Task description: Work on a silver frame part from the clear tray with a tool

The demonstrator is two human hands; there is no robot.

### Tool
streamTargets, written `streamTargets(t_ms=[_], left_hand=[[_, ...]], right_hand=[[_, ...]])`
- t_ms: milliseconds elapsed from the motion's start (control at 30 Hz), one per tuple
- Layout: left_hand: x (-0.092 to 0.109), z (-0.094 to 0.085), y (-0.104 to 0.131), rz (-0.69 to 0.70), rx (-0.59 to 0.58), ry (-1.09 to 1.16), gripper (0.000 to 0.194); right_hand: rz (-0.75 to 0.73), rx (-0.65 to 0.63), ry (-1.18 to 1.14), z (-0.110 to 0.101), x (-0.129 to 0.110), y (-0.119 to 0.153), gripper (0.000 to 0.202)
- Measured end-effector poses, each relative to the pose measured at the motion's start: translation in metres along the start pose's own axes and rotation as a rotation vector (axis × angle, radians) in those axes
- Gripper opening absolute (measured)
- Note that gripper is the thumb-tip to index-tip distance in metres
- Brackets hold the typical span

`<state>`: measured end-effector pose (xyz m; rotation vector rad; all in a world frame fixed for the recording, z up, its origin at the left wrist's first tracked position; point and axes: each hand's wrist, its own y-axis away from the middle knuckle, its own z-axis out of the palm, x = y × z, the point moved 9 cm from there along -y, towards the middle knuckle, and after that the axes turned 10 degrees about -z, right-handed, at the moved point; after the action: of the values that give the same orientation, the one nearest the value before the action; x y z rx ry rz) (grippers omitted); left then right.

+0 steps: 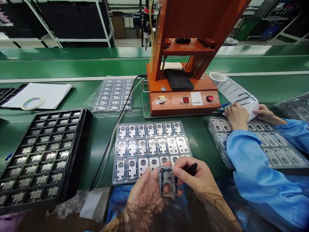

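- Far left: a black compartment tray (pixel 41 154) of small metal parts sits at the bench edge, well apart from the hands; beyond it lie a white sheet (pixel 41 95) and a roll of tape (pixel 31 103).
- Centre: a clear blister tray (pixel 151 145) of silver plates lies directly ahead, within easy reach; its near row is partly hidden by the hands.
- Left hand (pixel 145 193): fingers curled around a small clear frame part (pixel 168 182), lifted above the tray's near edge, apparently for close viewing.
- Right hand (pixel 200 178): closed on a dark pen-like tool (pixel 191 168), thumb and forefinger pinching at the part's upper corner.
- Behind: an orange press (pixel 183 93); its black cable (pixel 113 135) runs along the blister tray's left side.
- Right: a co-worker's blue sleeve (pixel 251 167) lies over another parts tray (pixel 277 148); the co-worker's hands (pixel 238 116) rest on a white sheet of strips (pixel 238 93).
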<state>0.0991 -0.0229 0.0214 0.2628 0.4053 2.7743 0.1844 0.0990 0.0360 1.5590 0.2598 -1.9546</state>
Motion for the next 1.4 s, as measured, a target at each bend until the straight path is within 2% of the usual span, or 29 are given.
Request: streamTargets(t_ms=[67,200,400,467,567,600,667,767,867,1033,1233,1333,1400], left_hand=[[0.0,0.001,0.002,0.012,0.032,0.04,0.064],[-0.002,0.002,0.004,0.01,0.104,0.156,0.063],[-0.001,0.007,0.006,0.016,0.121,0.187,0.069],[-0.004,0.002,0.003,0.025,0.104,0.187,0.067],[-0.009,-0.022,-0.007,0.089,0.103,0.146,0.056],[-0.013,-0.033,-0.012,0.102,0.113,0.136,0.066],[-0.021,-0.052,-0.022,0.091,0.118,0.137,0.103],[-0.026,-0.066,-0.03,0.095,0.091,0.18,0.121],[-0.027,-0.065,-0.031,0.067,0.084,0.161,0.122],[-0.028,-0.066,-0.028,0.029,0.169,0.066,0.125],[-0.022,-0.06,-0.031,0.114,0.05,0.019,0.123],[-0.023,-0.063,-0.031,0.115,0.085,0.001,0.125],[-0.022,-0.059,-0.027,0.113,0.101,-0.012,0.119]], right_hand=[[-0.026,-0.026,-0.007,-0.003,0.003,-0.001,0.039],[-0.033,0.005,0.019,-0.003,-0.001,0.001,0.038],[-0.025,-0.007,0.055,-0.001,-0.001,0.001,0.038],[-0.027,-0.023,0.071,-0.001,0.001,0.001,0.04],[-0.014,-0.005,0.077,-0.003,0.003,0.002,0.039],[-0.015,-0.001,0.07,-0.003,0.003,0.001,0.039],[-0.021,-0.009,0.05,-0.003,0.005,0.001,0.037],[-0.041,-0.022,0.032,-0.004,0.007,0.0,0.034],[-0.051,-0.022,0.03,-0.004,0.008,0.001,0.032],[-0.044,-0.021,0.016,-0.004,0.009,0.001,0.031],[-0.078,-0.009,0.035,-0.006,0.007,-0.003,0.032],[-0.077,-0.012,0.041,-0.006,0.006,-0.003,0.03],[-0.083,-0.016,0.038,-0.005,0.006,-0.002,0.031]])
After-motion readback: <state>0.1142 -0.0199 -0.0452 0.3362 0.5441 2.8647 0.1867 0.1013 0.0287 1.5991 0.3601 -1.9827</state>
